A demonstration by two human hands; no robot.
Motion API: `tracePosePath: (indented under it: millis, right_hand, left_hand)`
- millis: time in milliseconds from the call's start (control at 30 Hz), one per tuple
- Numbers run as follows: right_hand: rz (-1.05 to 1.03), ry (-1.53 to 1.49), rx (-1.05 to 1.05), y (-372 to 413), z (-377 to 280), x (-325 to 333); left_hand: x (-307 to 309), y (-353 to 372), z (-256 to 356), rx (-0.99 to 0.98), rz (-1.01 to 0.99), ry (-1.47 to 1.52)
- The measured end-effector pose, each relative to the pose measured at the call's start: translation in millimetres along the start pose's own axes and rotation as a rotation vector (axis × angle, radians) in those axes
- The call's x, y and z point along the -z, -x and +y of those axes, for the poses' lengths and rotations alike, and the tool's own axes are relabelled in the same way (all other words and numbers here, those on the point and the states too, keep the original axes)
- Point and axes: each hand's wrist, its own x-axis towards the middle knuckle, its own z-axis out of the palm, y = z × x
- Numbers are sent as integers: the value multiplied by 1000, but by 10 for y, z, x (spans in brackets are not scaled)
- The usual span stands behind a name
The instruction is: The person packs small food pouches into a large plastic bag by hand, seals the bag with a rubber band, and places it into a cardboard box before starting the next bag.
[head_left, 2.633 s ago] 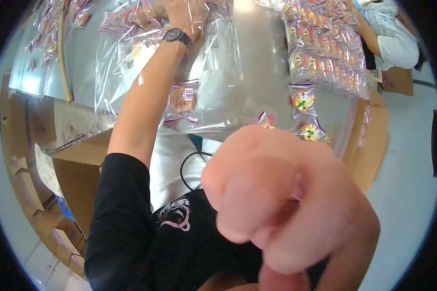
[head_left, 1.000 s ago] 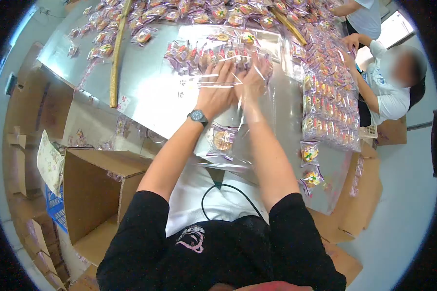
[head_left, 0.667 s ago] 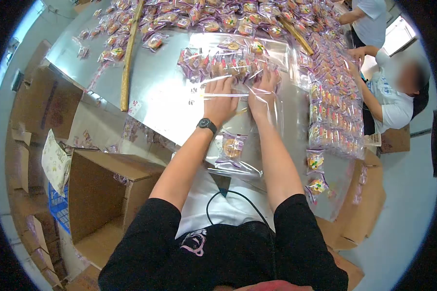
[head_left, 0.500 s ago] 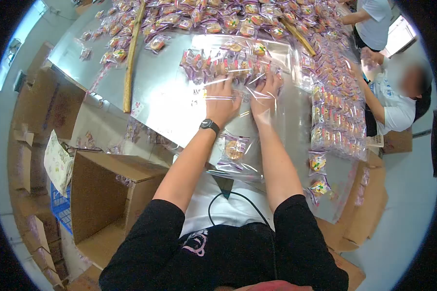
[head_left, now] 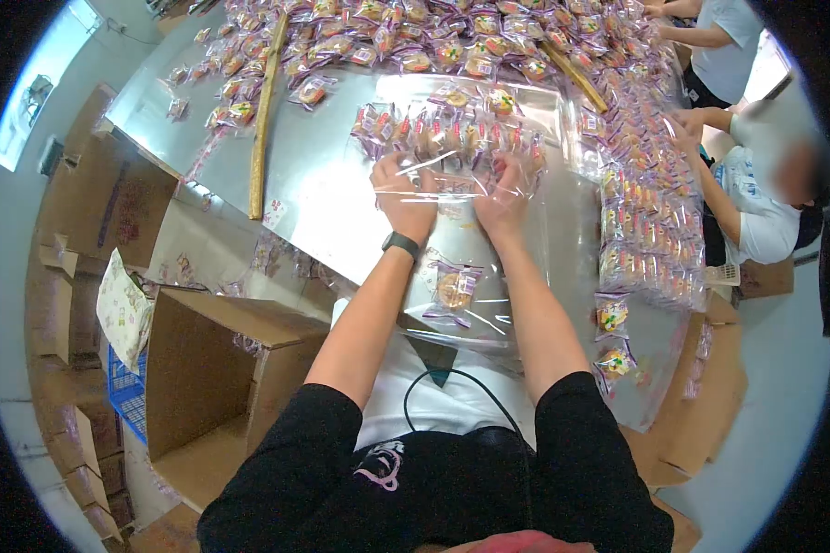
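A row of wrapped round biscuits, in clear and purple packets, stands across the metal table in front of me. Clear plastic film spreads around the row and seems to lie over my hands, with glare streaks on it. My left hand wears a dark wristwatch and has its fingers curled in at the row's near left side. At the near right side, my right hand is curled against the packets likewise. One single wrapped biscuit lies between my forearms, under the film. Glare partly hides the fingertips.
Loose packets heap across the far table between two wooden strips. Stacked packet rows stand at right. An open cardboard box and blue crate sit at left. Two co-workers work at right.
My fingers, stretched forward over the row before, are now drawn back and curled in at its near side. The whole view has shifted slightly.
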Motion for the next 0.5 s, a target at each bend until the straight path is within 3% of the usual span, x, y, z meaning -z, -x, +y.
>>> tracePosePath:
  millis: [100,200,500]
  right_hand:
    - [35,-14,162,14,129,-67]
    - [-87,53,275,-21,24,23]
    - [-192,133,272,-30,31,-22]
  left_hand:
    - [90,-59,76,172,-242,90]
    - [-60,-38,-66,-87,5,94]
    - [-122,8,-146,-50,-181,-15]
